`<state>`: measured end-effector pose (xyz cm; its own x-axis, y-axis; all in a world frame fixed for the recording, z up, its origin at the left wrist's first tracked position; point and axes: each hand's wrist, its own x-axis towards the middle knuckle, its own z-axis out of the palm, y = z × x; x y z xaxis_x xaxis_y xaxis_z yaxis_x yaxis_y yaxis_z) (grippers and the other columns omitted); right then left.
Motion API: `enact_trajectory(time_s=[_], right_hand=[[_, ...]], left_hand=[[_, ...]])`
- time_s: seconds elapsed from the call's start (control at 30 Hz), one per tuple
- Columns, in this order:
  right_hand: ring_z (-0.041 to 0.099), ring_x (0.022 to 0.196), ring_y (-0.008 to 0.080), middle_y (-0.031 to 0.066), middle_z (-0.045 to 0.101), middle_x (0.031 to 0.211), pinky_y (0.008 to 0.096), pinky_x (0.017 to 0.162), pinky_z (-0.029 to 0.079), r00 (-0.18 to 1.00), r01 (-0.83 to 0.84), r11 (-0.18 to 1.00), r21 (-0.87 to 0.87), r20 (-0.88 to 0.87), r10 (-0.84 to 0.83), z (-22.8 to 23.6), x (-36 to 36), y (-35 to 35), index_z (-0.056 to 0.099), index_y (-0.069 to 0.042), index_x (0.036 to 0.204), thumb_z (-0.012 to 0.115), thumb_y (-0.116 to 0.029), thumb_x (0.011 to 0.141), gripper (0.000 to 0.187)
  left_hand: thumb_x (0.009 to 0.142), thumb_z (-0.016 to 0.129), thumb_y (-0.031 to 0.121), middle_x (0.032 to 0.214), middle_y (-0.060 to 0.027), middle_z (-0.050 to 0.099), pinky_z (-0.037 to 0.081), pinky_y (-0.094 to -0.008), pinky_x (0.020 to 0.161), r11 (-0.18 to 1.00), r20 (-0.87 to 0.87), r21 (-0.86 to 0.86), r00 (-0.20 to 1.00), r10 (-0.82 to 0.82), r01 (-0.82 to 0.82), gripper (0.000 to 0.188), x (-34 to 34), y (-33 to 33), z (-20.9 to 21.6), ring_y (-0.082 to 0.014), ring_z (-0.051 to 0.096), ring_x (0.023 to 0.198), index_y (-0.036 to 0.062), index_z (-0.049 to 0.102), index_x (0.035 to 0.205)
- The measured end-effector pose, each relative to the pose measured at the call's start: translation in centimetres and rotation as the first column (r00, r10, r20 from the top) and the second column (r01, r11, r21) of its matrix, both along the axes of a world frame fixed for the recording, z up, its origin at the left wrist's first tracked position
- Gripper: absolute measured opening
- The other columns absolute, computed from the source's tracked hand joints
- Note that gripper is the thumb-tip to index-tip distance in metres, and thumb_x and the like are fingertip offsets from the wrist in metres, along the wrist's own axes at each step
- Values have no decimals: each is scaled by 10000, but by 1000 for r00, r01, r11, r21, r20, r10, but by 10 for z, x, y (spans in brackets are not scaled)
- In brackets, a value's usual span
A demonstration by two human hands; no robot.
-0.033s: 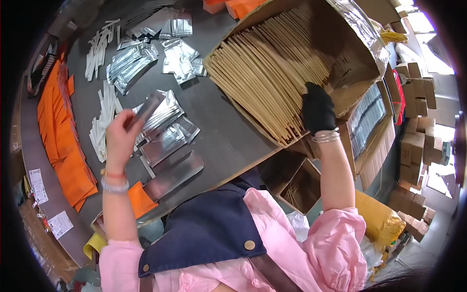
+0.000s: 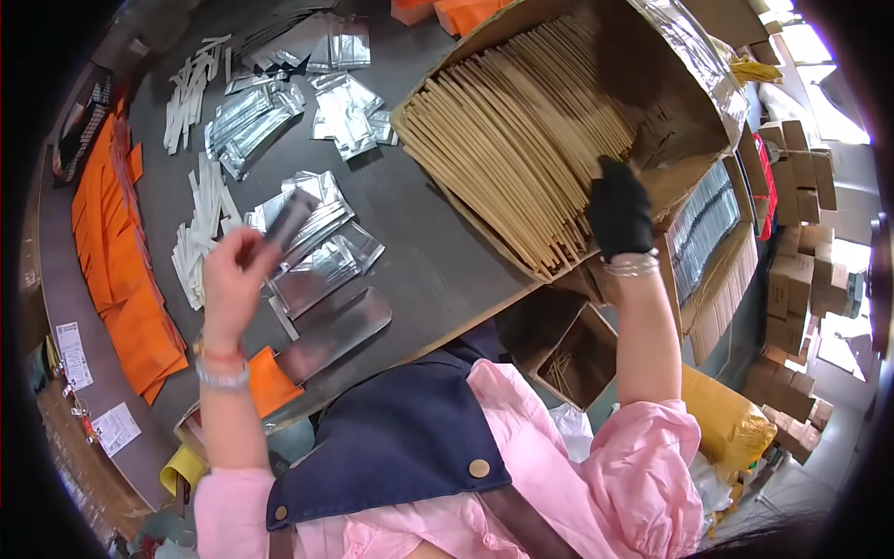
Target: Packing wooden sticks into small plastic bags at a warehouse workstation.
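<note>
My left hand is pinched shut on a narrow dark grey strip, tilted above the table. Silvery foil packets lie under and beside the strip, and loose white strips lie behind that hand. My right hand wears a black glove. It is at the near right edge of a tight row of flat brown cardboard pieces in a large carton. The glove's dark fingers blend together, so their grip is hidden.
Orange pieces are spread along the table's left side. A clear, rounded-end plastic piece lies near the front edge, beside a small orange piece. A smaller open carton stands below. Flat clear packets fill another box at right.
My right hand has shifted slightly right and away from the brown pieces. My left hand has moved a little right and down with the dark strip still in it.
</note>
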<state>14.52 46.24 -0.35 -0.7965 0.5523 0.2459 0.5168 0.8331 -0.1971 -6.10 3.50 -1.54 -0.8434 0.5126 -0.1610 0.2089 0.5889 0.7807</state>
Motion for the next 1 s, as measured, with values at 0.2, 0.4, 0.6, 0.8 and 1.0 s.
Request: enact_trajectory(time_s=[0.2, 0.4, 0.6, 0.8, 1.0], right_hand=[[623, 853, 245, 141, 650, 931, 303, 776, 488, 962, -234, 905, -357, -218, 163, 47, -10, -74, 644, -3, 1150, 584, -90, 946, 229], [559, 671, 305, 101, 520, 735, 405, 623, 465, 654, -644, 476, -599, -108, 749, 11, -23, -176, 676, -165, 1173, 644, -111, 819, 360], [597, 693, 304, 100, 600, 782, 405, 600, 473, 519, -753, 561, -345, 214, 828, -33, -26, -203, 695, -250, 1132, 703, -142, 807, 343], [616, 764, 299, 109, 651, 849, 392, 680, 500, 578, -803, 532, -268, -134, 805, -52, -49, -222, 700, -112, 1045, 692, -100, 819, 227], [631, 887, 313, 119, 654, 954, 365, 751, 507, 631, -592, 221, -775, -275, 725, -48, -48, -318, 658, -94, 1079, 736, -131, 791, 300]], left_hand=[[663, 815, 151, 885, -47, 601, 432, -410, 756, 973, -297, -208, 942, -157, 97, 278, 104, -53, -2, -279, 552, 858, 161, 709, 919], [611, 852, 199, 1086, -74, 579, 425, -431, 904, 982, -329, -174, 944, 13, -75, 529, 130, -79, -3, -304, 524, 1041, 116, 684, 1105], [600, 852, 284, 1261, -100, 550, 389, -462, 1020, 956, -320, -292, 945, -65, -33, 704, 152, -122, -3, -340, 462, 1180, 47, 607, 1216], [578, 863, 271, 1269, -91, 540, 393, -449, 1012, 965, -346, -259, 937, -50, -44, 761, 142, -98, -2, -334, 462, 1171, 59, 583, 1253], [574, 866, 207, 1256, -87, 537, 412, -449, 985, 983, -364, -184, 929, -70, 2, 770, 139, -83, -21, -335, 472, 1145, 56, 564, 1266]])
